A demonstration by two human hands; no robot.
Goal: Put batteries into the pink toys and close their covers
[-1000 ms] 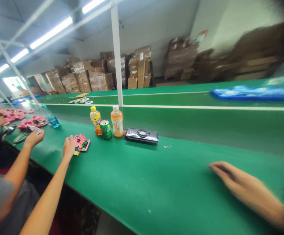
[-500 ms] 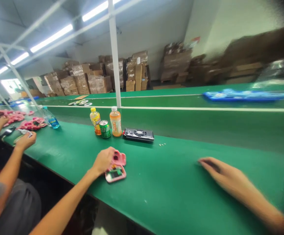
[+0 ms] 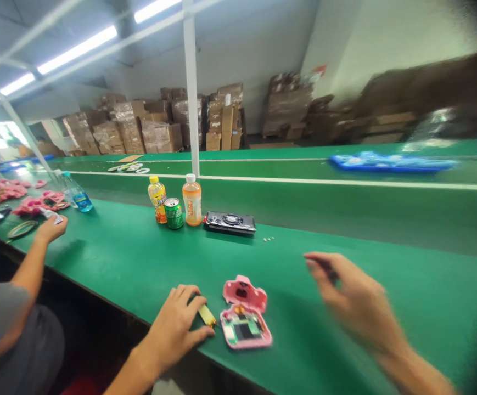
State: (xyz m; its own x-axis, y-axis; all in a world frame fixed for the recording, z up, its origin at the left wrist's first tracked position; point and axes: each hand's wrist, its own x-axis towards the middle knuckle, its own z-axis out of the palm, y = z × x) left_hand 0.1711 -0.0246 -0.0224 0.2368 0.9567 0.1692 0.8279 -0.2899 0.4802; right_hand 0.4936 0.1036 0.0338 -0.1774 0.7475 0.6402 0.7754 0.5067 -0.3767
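- Green belt-like work surface (image 3: 147,258) runs along the line; stacked brown cardboard boxes (image 3: 156,129) stand against the far wall under white tube lights.
- Pink plastic clamshell device with an open lid and exposed green circuit board (image 3: 244,315) lies flat on the green surface near its front edge, between the two hands.
- Small yellow flat battery-like part (image 3: 206,315) lies just left of the pink device, joined to it or touching it; which, I cannot tell.
- Left hand (image 3: 176,323) rests palm down on the surface, forearm coming in from the lower left. Fingers are loosely spread and bent; fingertips (image 3: 199,300) touch the yellow part. None of them closes on the pink device, which lies just beside them on the right.
- Right hand (image 3: 351,302) hangs above the surface to the right of the pink device, apart from it, forearm entering from the lower right. It is motion-blurred; fingers point left and look loosely curled with nothing seen in them, but their exact state cannot be told.
- Behind: yellow-capped juice bottle (image 3: 157,198), green drinks can (image 3: 174,213), orange juice bottle (image 3: 191,199) and flat black device (image 3: 230,222) stand in a row.
- Far left: another person's hand (image 3: 51,227) rests on the surface near a heap of pink parts (image 3: 36,203).
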